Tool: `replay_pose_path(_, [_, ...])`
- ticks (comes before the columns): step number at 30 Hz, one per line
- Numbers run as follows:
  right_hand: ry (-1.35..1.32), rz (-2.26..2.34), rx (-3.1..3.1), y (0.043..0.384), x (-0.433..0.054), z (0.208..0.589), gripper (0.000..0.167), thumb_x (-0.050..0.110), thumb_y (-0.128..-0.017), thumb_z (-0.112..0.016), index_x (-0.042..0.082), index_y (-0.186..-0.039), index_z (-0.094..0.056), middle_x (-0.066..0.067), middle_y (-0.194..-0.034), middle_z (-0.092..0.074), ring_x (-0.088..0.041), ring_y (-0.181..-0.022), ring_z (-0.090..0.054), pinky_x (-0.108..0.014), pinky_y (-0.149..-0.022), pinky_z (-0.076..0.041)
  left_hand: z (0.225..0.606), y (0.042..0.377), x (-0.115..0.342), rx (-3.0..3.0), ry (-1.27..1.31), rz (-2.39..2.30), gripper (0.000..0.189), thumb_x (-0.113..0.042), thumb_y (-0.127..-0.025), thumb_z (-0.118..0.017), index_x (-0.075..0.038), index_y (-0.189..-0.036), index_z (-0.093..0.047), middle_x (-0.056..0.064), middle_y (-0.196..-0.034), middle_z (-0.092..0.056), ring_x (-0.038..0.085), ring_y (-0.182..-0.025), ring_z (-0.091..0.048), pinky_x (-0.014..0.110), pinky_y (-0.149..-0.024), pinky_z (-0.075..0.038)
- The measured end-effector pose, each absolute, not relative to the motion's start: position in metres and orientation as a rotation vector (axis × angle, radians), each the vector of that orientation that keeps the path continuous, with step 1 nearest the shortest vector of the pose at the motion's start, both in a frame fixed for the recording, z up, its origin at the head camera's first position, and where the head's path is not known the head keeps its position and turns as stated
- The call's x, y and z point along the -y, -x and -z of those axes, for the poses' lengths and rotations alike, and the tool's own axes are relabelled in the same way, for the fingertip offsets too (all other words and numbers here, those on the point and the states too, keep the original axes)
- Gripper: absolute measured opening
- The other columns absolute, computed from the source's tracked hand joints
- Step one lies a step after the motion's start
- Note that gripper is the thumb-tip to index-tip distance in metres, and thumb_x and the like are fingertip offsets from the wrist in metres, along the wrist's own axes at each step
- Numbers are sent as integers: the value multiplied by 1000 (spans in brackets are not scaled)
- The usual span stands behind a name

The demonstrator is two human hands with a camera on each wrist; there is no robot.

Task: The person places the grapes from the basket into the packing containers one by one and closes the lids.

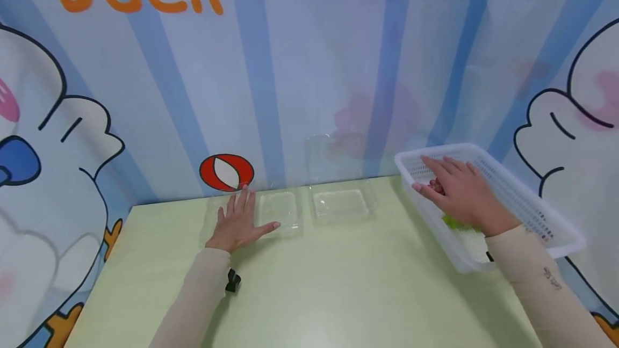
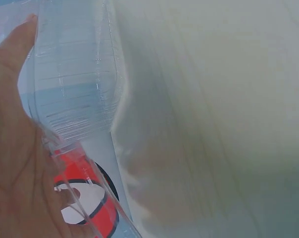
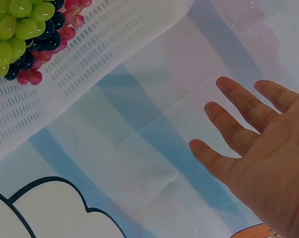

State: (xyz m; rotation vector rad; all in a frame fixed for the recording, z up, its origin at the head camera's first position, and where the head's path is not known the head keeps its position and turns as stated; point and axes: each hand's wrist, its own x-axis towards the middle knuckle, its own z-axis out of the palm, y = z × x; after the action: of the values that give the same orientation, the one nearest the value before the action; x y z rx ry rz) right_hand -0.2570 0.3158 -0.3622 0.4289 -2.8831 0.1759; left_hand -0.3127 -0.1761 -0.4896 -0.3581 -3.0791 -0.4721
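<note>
The left hand [image 1: 238, 223] lies flat, fingers spread wide, on the left half of a clear plastic clamshell box [image 1: 290, 209] at the table's [image 1: 309, 294] 12 o'clock edge. The right hand [image 1: 456, 189] — fingers straight, holding nothing — hovers over a white basket [image 1: 532, 203] at 3 o'clock, above the grapes [image 3: 25, 34].
</note>
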Motion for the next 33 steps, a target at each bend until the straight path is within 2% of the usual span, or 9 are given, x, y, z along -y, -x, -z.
replay_pose_path(8, [-381, -224, 2968, 261, -329, 351, 80, 58, -101, -50, 8, -160, -30, -29, -157, -36, -51, -144, -28, -70, -116, -16, 486, 313, 176, 3123, 345, 483, 121, -86, -82, -50, -6, -164, -10, 15, -171, 2, 49, -154, -4, 79, -113, -9])
replay_pose_path(16, [-380, -182, 2994, 268, -344, 352, 82, 60, -101, -47, 7, -161, -28, -31, -156, -37, -52, -143, -29, -71, -114, -18, 483, 312, 175, 3126, 347, 494, 121, -85, -83, -51, -6, -164, -10, 16, -171, 2, 50, -153, -4, 79, -112, -9])
replay_pose_path(33, [-336, -150, 3016, 276, -358, 356, 82, 60, -101, -48, 6, -160, -30, -32, -154, -39, -53, -142, -31, -74, -112, -19, 479, 311, 174, 3156, 340, 529, 122, -83, -82, -53, -6, -164, -7, 16, -171, 4, 50, -153, 0, 79, -112, -6])
